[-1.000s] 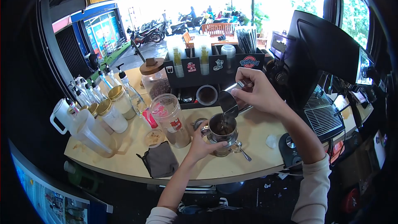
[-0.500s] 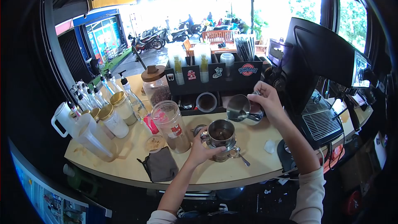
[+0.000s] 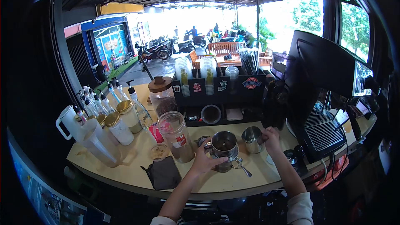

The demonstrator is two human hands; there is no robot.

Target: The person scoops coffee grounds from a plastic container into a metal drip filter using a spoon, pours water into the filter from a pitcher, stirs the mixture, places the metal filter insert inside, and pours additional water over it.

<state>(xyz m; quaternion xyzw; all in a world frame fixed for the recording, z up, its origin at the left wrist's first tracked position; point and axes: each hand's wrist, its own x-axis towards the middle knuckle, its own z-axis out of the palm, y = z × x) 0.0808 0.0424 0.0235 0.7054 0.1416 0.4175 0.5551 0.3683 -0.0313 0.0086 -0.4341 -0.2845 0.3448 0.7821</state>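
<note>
My left hand (image 3: 205,159) is wrapped round a metal coffee dripper (image 3: 224,141) with dark liquid inside. The dripper rests on a metal cup (image 3: 225,166), mostly hidden by the hand and dripper. My right hand (image 3: 271,140) grips the handle of a steel pitcher (image 3: 251,140), held upright at the counter to the right of the dripper. Whether the pitcher's base touches the counter I cannot tell. A spoon (image 3: 246,170) lies beside the cup. A small round metal lid (image 3: 203,140) sits partly hidden behind my left hand.
A tall clear jar (image 3: 177,137), a dark cloth (image 3: 163,174) and a round lid (image 3: 159,152) are left of my hands. Syrup bottles and lidded jars (image 3: 118,129) stand farther left. Behind is a black cup organizer (image 3: 229,89); an espresso machine (image 3: 321,129) is at right.
My right hand has lowered the pitcher from a raised, tilted position to upright beside the dripper. My left hand keeps its hold. The camera view has tipped upward a little.
</note>
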